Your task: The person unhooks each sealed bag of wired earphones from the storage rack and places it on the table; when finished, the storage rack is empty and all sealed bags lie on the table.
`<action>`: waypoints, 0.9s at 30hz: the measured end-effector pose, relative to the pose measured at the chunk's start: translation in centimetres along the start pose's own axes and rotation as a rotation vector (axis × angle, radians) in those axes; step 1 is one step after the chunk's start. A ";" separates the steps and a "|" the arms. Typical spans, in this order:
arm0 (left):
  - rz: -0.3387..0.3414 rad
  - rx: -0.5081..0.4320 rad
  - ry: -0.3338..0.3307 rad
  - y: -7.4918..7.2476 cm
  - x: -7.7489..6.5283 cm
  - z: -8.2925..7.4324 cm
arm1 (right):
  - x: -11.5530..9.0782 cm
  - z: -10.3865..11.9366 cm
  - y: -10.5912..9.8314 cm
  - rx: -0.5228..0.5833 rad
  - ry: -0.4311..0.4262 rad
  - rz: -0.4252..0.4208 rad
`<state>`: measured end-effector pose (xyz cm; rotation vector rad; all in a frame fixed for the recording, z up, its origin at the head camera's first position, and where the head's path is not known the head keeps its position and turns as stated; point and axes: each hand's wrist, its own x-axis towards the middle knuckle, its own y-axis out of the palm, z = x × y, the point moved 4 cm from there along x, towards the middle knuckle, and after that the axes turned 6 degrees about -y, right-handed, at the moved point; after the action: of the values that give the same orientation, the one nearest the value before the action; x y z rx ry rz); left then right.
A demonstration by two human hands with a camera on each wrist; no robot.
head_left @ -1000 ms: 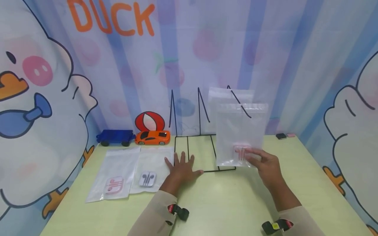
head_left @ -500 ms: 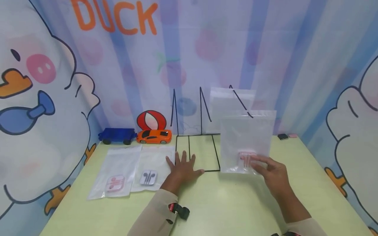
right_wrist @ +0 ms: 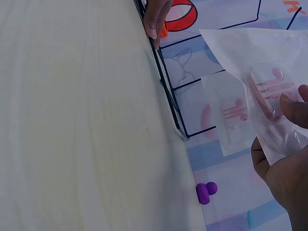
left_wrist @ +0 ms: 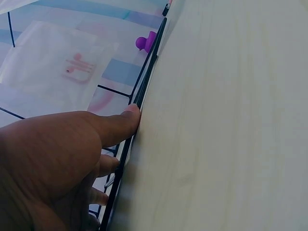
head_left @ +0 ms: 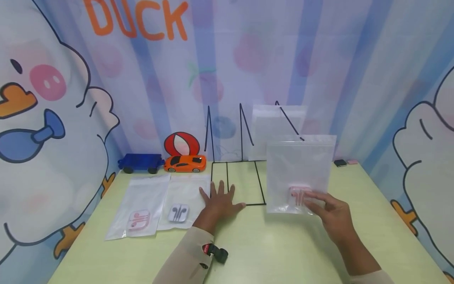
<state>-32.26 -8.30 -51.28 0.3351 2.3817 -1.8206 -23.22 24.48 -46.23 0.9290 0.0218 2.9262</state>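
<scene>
My right hand (head_left: 335, 217) pinches a clear zip bag (head_left: 298, 165) near its lower right corner, at the boxed pink earphones (head_left: 299, 195) inside. The bag stands upright above the table, and its top edge overlaps the front tip of the right hook (head_left: 290, 120) of a black wire rack (head_left: 259, 183). Behind it, a second zip bag (head_left: 260, 126) hangs at that hook; pink earphones show through it in the right wrist view. With fingers spread, my left hand (head_left: 220, 207) rests on the rack's base. The rack's other hooks carry nothing.
Left of the rack lie two zip bags, one with pink earphones (head_left: 139, 220) and one with grey earphones (head_left: 178, 213). Behind them stand an orange toy car (head_left: 185, 163) and a blue toy wagon (head_left: 140, 163). A purple knob-shaped piece (right_wrist: 204, 192) shows by the table's edge.
My right hand has moved the zip bag right and toward me; the bag's top edge has dropped to the hook's front tip. The left hand has stayed on the rack's base.
</scene>
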 end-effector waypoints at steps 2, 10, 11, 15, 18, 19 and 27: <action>-0.008 0.002 0.004 0.0 0.0 0.0 | -0.1 0.2 0.0 0.008 -0.019 0.009; -0.005 -0.001 0.006 0.0 0.1 0.1 | -0.6 0.7 0.0 -0.018 -0.038 -0.008; -0.006 -0.005 0.006 -0.1 0.1 0.1 | -0.6 0.8 0.0 -0.018 -0.048 -0.012; -0.001 -0.024 -0.003 -0.3 0.2 0.1 | -0.7 0.7 0.0 -0.018 -0.075 -0.025; 0.019 -0.025 -0.011 -0.2 0.2 0.1 | -0.9 0.3 -0.2 -0.051 -0.045 -0.003; 0.021 -0.021 -0.010 -0.1 0.1 0.1 | -1.1 0.1 -0.3 -0.074 -0.028 0.008; -0.004 -0.016 -0.006 0.0 0.0 0.0 | -1.8 -1.8 -1.9 -0.299 0.111 0.029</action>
<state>-32.26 -8.25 -51.32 0.3226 2.3939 -1.8003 -22.69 26.31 -48.83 0.7252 -0.4128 2.8910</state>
